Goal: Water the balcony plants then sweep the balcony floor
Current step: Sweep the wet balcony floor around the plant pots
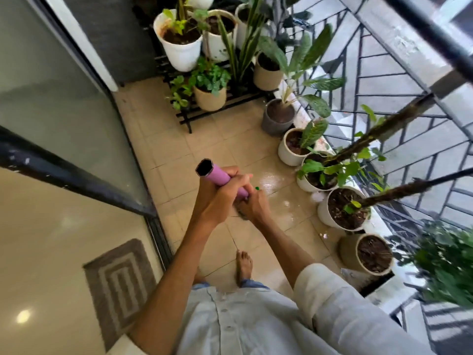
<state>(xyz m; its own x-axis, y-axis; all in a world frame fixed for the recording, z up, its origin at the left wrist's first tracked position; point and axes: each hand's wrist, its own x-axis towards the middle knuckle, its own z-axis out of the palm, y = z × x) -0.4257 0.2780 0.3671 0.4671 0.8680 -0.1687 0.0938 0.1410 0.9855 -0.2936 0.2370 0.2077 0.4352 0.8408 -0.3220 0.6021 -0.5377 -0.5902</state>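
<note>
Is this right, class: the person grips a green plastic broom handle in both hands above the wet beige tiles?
Not quite. The plastic broom handle is purple, not green, as the head view shows. The left hand and right hand do both grip it above the wet beige tiles.

Soft daylight, wet-floor (276, 185) glare, blurred warped edges.

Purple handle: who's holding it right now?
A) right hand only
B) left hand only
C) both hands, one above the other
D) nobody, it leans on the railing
C: the left hand wraps the upper part of the purple handle near its open end, and the right hand takes its grip just below, over the wet floor tiles.
</note>
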